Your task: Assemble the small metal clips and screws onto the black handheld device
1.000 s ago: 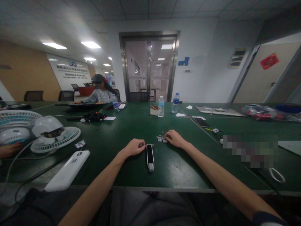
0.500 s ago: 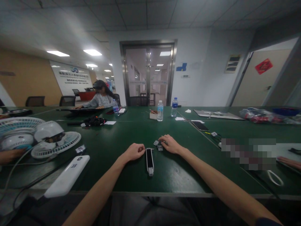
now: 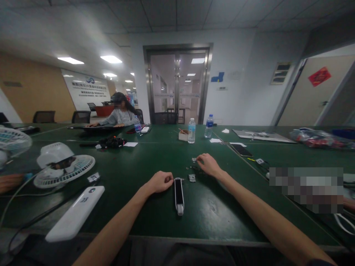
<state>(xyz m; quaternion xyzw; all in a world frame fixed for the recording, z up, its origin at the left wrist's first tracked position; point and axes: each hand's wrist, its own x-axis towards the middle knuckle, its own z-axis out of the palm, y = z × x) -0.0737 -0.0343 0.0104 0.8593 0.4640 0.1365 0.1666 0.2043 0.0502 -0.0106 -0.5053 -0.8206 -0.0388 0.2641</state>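
A slim white-framed device with a long black face (image 3: 179, 194) lies lengthwise on the green table in front of me. At its upper left corner rests my left hand (image 3: 161, 181), fingers curled closed; whatever they may grip is hidden. My right hand (image 3: 208, 164) is farther out to the right, thumb and fingertips pinched at a small silver metal piece (image 3: 194, 159). Between the device and this hand lies a squarish metal bracket (image 3: 192, 178). Several tiny parts (image 3: 189, 168), too small to name, are scattered just above the bracket.
Left are a white slab-like case (image 3: 77, 212), a white fan part (image 3: 65, 168) and cables. Bottles (image 3: 191, 131) and a small box (image 3: 183, 135) stand ahead. A phone (image 3: 241, 150) lies right. Another person (image 3: 120, 112) sits across; other people's hands show at both sides.
My right hand has moved away and to the right with a small metal piece at its fingertips, uncovering tiny parts. The left hand stays by the device. The view has shifted slightly.
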